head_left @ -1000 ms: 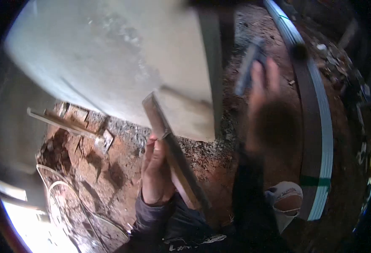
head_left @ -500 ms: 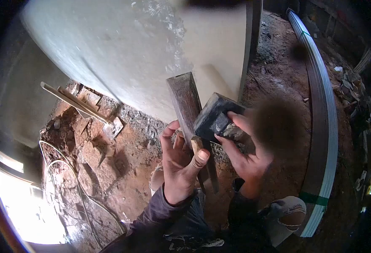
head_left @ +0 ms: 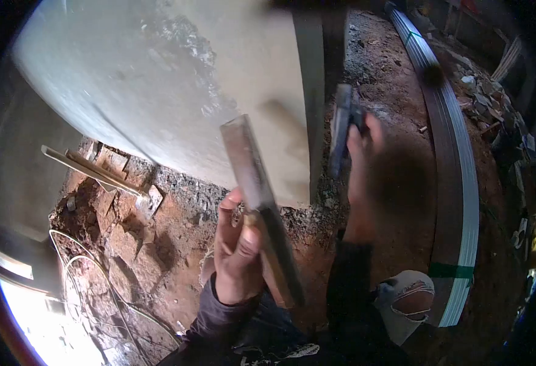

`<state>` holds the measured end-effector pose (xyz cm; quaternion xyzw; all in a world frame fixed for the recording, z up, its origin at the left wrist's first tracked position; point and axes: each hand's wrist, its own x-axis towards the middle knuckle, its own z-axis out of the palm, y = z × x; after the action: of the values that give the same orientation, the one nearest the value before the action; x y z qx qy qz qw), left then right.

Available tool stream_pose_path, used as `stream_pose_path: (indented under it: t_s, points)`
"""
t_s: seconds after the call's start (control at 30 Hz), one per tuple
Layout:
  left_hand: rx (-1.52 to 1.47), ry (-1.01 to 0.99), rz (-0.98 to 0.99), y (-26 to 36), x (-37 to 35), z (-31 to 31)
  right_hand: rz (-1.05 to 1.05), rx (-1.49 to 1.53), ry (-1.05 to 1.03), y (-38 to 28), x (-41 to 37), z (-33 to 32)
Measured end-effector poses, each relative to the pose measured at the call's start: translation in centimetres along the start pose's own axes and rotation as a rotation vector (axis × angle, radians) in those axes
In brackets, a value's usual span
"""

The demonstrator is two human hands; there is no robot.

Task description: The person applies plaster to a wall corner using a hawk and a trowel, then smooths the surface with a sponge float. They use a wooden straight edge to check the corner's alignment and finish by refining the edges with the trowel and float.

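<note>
My left hand [head_left: 237, 259] is wrapped around the grip of a long, narrow plastering float [head_left: 248, 165], its thumb over a stubby wooden handle [head_left: 251, 219]. The float stands tilted, its upper end in front of the pale plastered wall [head_left: 158, 91]. Off to the right, my right hand [head_left: 363, 143] grips a small dark rectangular float [head_left: 340, 131] by a block on its back. That smaller float is turned nearly edge-on and blurred, apart from the long one. A dark smudge in the view hides part of my right wrist.
Long metal strips [head_left: 463, 195] bound with green tape [head_left: 450, 270] lie along the right. Broken slabs [head_left: 124, 238], wooden sticks [head_left: 94, 171] and a looped cable [head_left: 82, 235] lie on the reddish dirt at left. Rubble [head_left: 487, 100] is heaped at far right. The wall ends at a dark vertical edge [head_left: 316, 91].
The small float has moved right and up, away from the long float, and turned edge-on. My left hand has tilted the long float so its face shows less. The view has shifted right.
</note>
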<state>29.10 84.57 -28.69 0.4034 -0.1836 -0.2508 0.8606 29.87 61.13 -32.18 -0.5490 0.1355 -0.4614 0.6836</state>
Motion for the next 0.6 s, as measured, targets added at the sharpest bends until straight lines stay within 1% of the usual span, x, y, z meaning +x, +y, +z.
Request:
stream_pose_path:
  t_s: [0.03, 0.07, 0.13, 0.23, 0.27, 0.4, 0.47, 0.53, 0.6]
  points:
    - [-0.011, 0.017, 0.022, -0.1, 0.4, -0.5, -0.024, 0.030, -0.020, 0.3, 0.4, 0.6]
    - [0.118, 0.179, 0.022, 0.2, 0.3, 0.6, -0.049, 0.061, -0.040, 0.4, 0.7, 1.3]
    - [0.063, 0.226, -0.024, 0.1, 0.4, -0.8, -0.057, 0.076, -0.036, 0.1, 0.8, 2.5]
    - [-0.003, 0.194, -0.031, 0.4, 0.5, -1.2, -0.077, 0.078, -0.067, -0.4, 0.7, 3.1]
    - [-0.003, 0.194, -0.033, 0.4, 0.5, -1.3, -0.101, 0.073, -0.092, -0.3, 0.8, 3.2]
    - [0.039, 0.234, -0.039, 0.8, 0.4, -1.1, -0.161, 0.078, -0.086, 0.1, 1.3, 4.0]
    - [0.043, 0.244, -0.040, 0.5, 0.7, -1.3, -0.317, 0.078, -0.074, 0.3, 2.8, 4.3]
    - [0.008, 0.150, -0.069, 0.3, 0.8, -2.0, -0.349, 0.028, -0.051, 0.1, 5.9, 4.8]
    - [0.002, 0.150, -0.098, 0.2, 1.0, -2.4, -0.392, -0.021, -0.022, -0.6, 6.8, 4.4]
